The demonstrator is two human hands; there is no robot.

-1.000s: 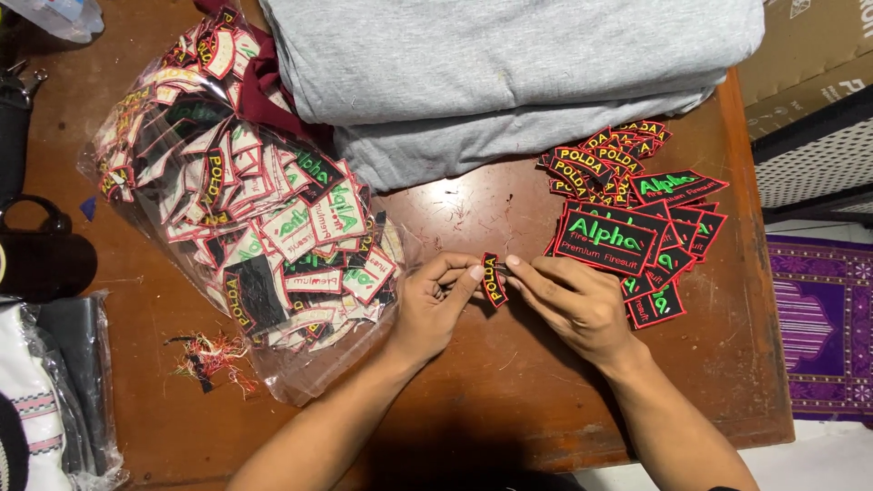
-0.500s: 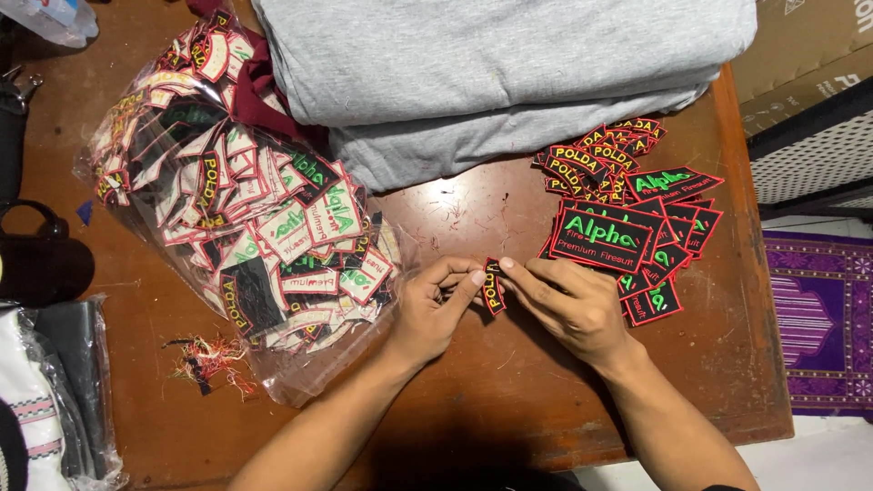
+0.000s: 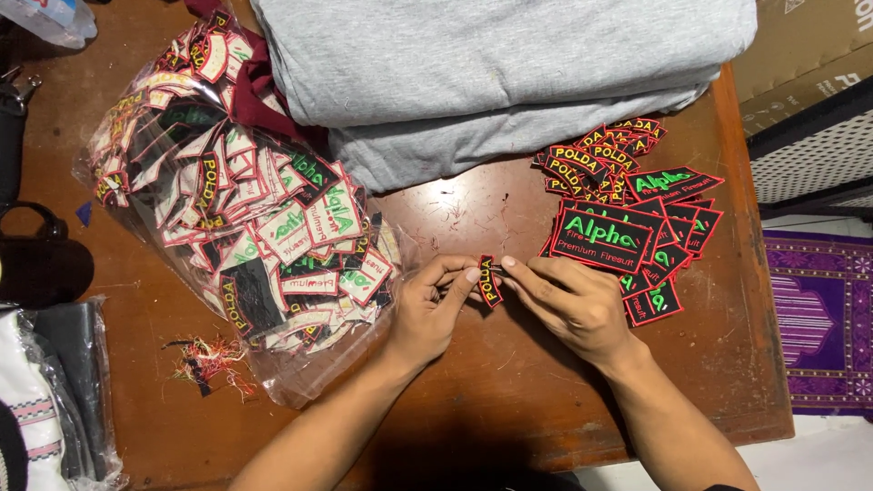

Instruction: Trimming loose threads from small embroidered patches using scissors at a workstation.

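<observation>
Both hands meet over the middle of a brown wooden table (image 3: 509,382). My left hand (image 3: 429,314) and my right hand (image 3: 568,305) pinch one small black patch (image 3: 488,280) with a red border and yellow letters between thumbs and forefingers. Just right of it lies a pile of larger black patches (image 3: 627,241) with green letters and red edges. Behind that pile sits a heap of small yellow-lettered patches (image 3: 600,159). A clear plastic bag (image 3: 245,218) stuffed with several patches lies to the left of my left hand.
Folded grey cloth (image 3: 491,82) is stacked along the table's far side. A tuft of red and green thread scraps (image 3: 207,364) lies near the bag. Dark bags (image 3: 41,264) stand off the left edge. A purple patterned rug (image 3: 818,318) covers the floor at right.
The hands stay together on the small patch, with only slight finger movement. The view has shifted a little.
</observation>
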